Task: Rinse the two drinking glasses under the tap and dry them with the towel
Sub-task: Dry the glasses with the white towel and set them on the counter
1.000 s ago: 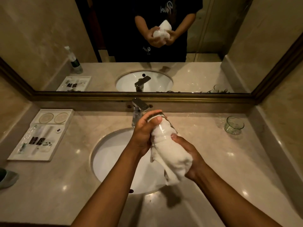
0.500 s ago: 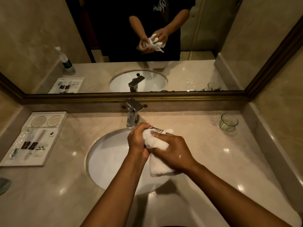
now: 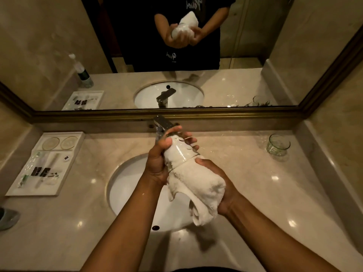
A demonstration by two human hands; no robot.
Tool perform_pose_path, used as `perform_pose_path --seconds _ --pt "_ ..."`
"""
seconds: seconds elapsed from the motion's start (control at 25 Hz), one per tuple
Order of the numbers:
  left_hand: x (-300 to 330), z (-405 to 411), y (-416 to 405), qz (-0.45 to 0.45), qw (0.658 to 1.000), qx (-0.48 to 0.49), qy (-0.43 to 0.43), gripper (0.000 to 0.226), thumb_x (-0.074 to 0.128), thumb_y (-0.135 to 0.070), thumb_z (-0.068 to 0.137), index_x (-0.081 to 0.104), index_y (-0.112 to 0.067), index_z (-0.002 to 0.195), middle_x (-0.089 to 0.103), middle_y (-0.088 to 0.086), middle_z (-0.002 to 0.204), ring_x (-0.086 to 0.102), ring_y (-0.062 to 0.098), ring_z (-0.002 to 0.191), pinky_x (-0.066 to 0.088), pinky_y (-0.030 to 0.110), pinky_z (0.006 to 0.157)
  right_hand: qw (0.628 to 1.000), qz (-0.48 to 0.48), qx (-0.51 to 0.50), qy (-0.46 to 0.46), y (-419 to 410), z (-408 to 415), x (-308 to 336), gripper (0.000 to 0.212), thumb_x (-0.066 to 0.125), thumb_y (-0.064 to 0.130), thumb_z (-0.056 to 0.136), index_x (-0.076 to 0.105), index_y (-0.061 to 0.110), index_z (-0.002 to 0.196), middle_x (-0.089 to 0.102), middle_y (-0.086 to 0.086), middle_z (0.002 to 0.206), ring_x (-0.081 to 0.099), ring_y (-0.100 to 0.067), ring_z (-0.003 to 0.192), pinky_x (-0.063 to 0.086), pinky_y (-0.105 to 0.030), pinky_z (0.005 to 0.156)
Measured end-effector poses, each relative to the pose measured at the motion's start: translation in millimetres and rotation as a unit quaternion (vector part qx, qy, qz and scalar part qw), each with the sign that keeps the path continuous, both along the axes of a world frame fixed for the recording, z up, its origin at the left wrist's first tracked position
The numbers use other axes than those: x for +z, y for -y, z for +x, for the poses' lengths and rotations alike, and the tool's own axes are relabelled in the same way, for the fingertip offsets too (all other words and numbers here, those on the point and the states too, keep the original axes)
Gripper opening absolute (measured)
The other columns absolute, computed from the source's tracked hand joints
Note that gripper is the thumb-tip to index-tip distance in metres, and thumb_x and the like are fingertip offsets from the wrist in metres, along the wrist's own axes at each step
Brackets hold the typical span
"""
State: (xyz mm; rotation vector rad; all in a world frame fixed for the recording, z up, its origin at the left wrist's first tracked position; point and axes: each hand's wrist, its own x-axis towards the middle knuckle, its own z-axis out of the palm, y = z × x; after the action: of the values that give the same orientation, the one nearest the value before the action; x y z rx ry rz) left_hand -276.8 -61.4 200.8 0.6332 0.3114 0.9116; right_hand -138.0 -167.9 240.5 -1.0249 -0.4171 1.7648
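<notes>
My left hand [image 3: 159, 161] grips a clear drinking glass [image 3: 181, 152] above the white sink basin [image 3: 125, 185], its base tilted toward the tap [image 3: 162, 125]. A white towel [image 3: 196, 187] is stuffed into the glass and trails out of its mouth toward me. My right hand [image 3: 220, 183] holds the bunched towel just below the rim. A second glass [image 3: 278, 144] stands upright on the counter at the far right, apart from both hands.
A white tray [image 3: 57, 191] of toiletries lies on the marble counter [image 3: 255, 193] at the left. A framed mirror [image 3: 176, 112] runs along the back wall. A grey dish [image 3: 7, 217] sits at the left edge. No water runs from the tap.
The towel was bunched over the glass half a second ago; now it sits inside the glass, and my right hand has drawn back toward me holding the trailing part.
</notes>
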Motion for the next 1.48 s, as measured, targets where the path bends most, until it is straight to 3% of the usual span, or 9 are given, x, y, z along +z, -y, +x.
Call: perform_pose_path --seconds 0.12,0.24,0.32,0.72,0.92,1.12,1.28,1.36,1.48 --pt "-0.9 -4.4 -3.3 -0.029 0.985 0.062 -0.161 0.08 0.086 -0.02 0.072 0.05 -0.004 0.141 0.061 0.027 0.126 0.062 0.039 0.114 0.048 0.056 0.104 0.915 0.201 -0.002 0.35 -15.0 16.3 -15.9 0.028 0.073 0.026 0.086 0.071 0.023 0.114 0.074 0.0 0.109 0.069 -0.026 0.103 0.056 -0.037 0.087" --pt "-3.1 9.4 3.4 -0.122 0.947 0.193 -0.224 0.064 0.089 -0.018 0.072 0.063 0.002 0.127 0.069 0.026 0.115 0.069 0.039 0.102 0.058 0.051 0.092 0.581 0.32 0.059 0.746 -18.0 9.9 -33.6 0.058 0.074 0.036 0.079 0.058 0.035 0.134 0.067 0.008 0.124 0.066 -0.017 0.1 0.057 -0.031 0.077" --pt "-3.6 14.3 6.3 -0.193 0.924 0.223 -0.243 0.051 0.09 -0.016 0.067 0.071 0.002 0.111 0.072 0.026 0.105 0.072 0.037 0.088 0.06 0.051 0.087 0.512 0.324 0.047 0.794 -7.9 -8.9 -41.6 0.067 0.074 0.035 0.077 0.053 0.032 0.141 0.063 0.003 0.134 0.065 -0.023 0.102 0.057 -0.032 0.078" --pt "-10.5 -3.8 14.9 -0.047 0.994 0.085 0.053 0.032 0.082 -0.014 0.066 0.066 -0.013 0.093 0.067 0.008 0.087 0.067 0.029 0.084 0.056 0.045 0.085 0.99 0.007 0.073 0.117 -20.9 6.0 5.4 0.018 0.051 0.005 0.097 0.067 0.013 0.097 0.078 0.004 0.081 0.073 -0.009 0.078 0.054 -0.023 0.071" --pt "10.4 3.3 2.2 -0.01 0.993 -0.014 0.12 0.043 0.077 -0.019 0.074 0.058 -0.01 0.112 0.066 0.013 0.099 0.066 0.032 0.096 0.052 0.052 0.095 0.993 -0.111 -0.003 0.03 12.7 -7.6 -21.9 0.032 0.035 -0.004 0.103 0.053 0.018 0.09 0.064 -0.013 0.108 0.06 -0.025 0.094 0.046 -0.032 0.073" --pt "8.3 -12.3 -11.9 -0.023 0.978 0.048 -0.201 0.068 0.08 -0.018 0.077 0.055 -0.004 0.138 0.064 0.02 0.124 0.062 0.035 0.114 0.054 0.049 0.096 0.97 0.133 0.043 0.199 -21.6 12.1 -11.3 0.029 0.064 0.02 0.093 0.066 0.025 0.123 0.072 -0.007 0.116 0.065 -0.032 0.112 0.053 -0.043 0.097" --pt "2.6 9.3 -6.2 -0.138 0.922 0.194 -0.307 0.031 0.078 -0.005 0.079 0.072 -0.005 0.109 0.074 0.025 0.107 0.072 0.034 0.09 0.062 0.042 0.078 0.583 0.323 0.133 0.734 -23.9 18.9 -31.6 0.065 0.068 0.036 0.08 0.05 0.035 0.143 0.061 0.002 0.137 0.063 -0.024 0.114 0.056 -0.035 0.088" --pt "-7.0 19.0 -1.4 -0.188 0.896 0.24 -0.323 0.019 0.078 -0.005 0.074 0.074 -0.006 0.092 0.075 0.025 0.093 0.071 0.035 0.079 0.061 0.045 0.076 0.611 0.329 0.129 0.708 -21.5 6.3 -36.0 0.064 0.064 0.037 0.08 0.05 0.035 0.143 0.058 0.004 0.141 0.06 -0.022 0.12 0.053 -0.036 0.095" --pt "-10.9 17.5 4.8 -0.168 0.903 0.258 -0.299 0.012 0.075 -0.003 0.071 0.073 -0.008 0.082 0.07 0.017 0.076 0.065 0.032 0.07 0.058 0.038 0.067 0.824 0.238 0.095 0.506 -25.9 1.0 -31.4 0.041 0.067 0.024 0.083 0.066 0.037 0.121 0.068 0.017 0.124 0.062 0.0 0.115 0.047 -0.026 0.103"
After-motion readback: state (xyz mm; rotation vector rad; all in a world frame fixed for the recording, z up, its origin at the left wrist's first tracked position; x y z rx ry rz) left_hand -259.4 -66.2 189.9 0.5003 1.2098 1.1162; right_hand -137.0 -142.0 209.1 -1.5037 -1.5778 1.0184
